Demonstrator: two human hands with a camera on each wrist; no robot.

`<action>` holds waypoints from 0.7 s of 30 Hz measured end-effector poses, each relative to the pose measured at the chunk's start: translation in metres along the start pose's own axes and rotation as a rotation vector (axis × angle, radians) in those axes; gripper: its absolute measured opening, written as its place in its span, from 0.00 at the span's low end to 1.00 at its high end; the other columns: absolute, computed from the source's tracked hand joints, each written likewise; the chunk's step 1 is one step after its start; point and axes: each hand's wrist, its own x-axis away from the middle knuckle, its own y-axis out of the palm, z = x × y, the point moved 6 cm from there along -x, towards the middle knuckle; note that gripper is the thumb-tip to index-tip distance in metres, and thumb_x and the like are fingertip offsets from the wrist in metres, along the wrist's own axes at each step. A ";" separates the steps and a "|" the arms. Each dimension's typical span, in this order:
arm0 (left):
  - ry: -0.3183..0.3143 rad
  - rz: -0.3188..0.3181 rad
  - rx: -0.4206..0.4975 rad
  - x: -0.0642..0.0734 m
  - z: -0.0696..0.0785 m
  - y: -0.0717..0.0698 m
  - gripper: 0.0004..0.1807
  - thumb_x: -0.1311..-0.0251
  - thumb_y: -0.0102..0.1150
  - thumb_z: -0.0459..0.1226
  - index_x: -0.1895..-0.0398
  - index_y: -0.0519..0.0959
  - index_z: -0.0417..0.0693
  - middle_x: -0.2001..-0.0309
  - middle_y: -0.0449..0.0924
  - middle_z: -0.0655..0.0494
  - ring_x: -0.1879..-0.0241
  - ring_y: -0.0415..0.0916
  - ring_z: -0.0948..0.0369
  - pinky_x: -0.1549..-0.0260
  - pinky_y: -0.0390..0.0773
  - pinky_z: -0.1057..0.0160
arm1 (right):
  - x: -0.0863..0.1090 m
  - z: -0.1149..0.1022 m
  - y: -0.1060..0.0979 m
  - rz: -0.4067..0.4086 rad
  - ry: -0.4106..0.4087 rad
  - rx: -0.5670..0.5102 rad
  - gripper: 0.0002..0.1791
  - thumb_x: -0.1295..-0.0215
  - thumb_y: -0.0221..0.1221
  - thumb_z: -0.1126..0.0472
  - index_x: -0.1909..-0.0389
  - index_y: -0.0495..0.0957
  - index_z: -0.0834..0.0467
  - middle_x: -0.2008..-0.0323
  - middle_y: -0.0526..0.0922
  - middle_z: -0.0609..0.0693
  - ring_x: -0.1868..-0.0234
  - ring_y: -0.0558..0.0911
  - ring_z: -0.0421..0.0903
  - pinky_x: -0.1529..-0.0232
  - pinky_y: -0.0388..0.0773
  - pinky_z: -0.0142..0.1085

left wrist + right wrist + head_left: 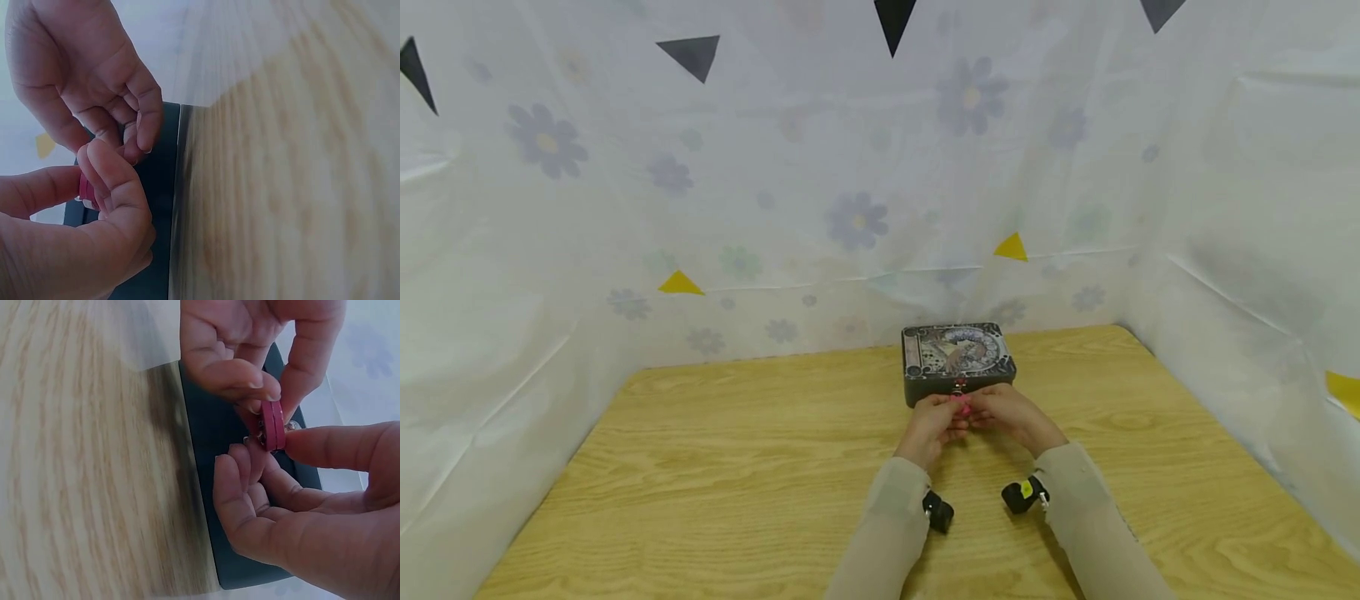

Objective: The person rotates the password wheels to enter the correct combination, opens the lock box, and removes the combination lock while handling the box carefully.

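A dark tin box (958, 354) with an ornate picture on its lid lies at the back of the table, its latch toward me. At the latch hangs a small pink padlock (273, 425), its body partly covered by fingers. My left hand (927, 427) pinches one end of the padlock between thumb and fingers. From the other side, my right hand (1013, 414) pinches it too, thumb on one face and fingertips on the other. In the left wrist view the padlock (86, 187) shows just past the left thumb.
The wooden table (737, 467) reaches to a white flowered curtain (790, 208) behind the box. More white sheeting (1262, 250) hangs at both sides. Each wrist wears a small black camera (938, 511) on a band.
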 end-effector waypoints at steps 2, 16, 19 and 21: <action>0.005 -0.002 0.002 0.000 0.000 0.000 0.08 0.32 0.51 0.30 0.54 0.72 0.35 0.69 0.76 0.51 0.77 0.72 0.63 0.74 0.79 0.67 | -0.001 0.000 -0.001 -0.004 -0.001 -0.005 0.21 0.29 0.44 0.68 0.44 0.66 0.82 0.64 0.81 0.51 0.67 0.80 0.39 0.57 0.80 0.35; 0.008 -0.002 0.000 0.000 0.000 0.001 0.08 0.32 0.51 0.30 0.53 0.72 0.34 0.69 0.75 0.51 0.77 0.72 0.63 0.73 0.80 0.66 | 0.000 0.001 0.000 -0.015 0.003 -0.003 0.21 0.28 0.45 0.68 0.45 0.66 0.83 0.68 0.81 0.50 0.69 0.79 0.39 0.60 0.80 0.34; 0.007 -0.003 0.001 0.000 0.000 0.001 0.07 0.32 0.51 0.30 0.54 0.72 0.34 0.69 0.75 0.51 0.77 0.72 0.63 0.73 0.79 0.66 | 0.000 0.001 0.000 -0.011 0.005 -0.003 0.20 0.28 0.44 0.68 0.46 0.67 0.83 0.68 0.80 0.50 0.69 0.79 0.40 0.60 0.80 0.34; 0.010 -0.004 0.003 0.000 0.000 0.001 0.07 0.32 0.51 0.30 0.55 0.72 0.35 0.70 0.75 0.51 0.76 0.72 0.63 0.73 0.79 0.66 | 0.000 0.000 0.000 -0.010 0.003 0.003 0.21 0.28 0.44 0.67 0.46 0.67 0.83 0.68 0.80 0.50 0.69 0.79 0.40 0.60 0.80 0.34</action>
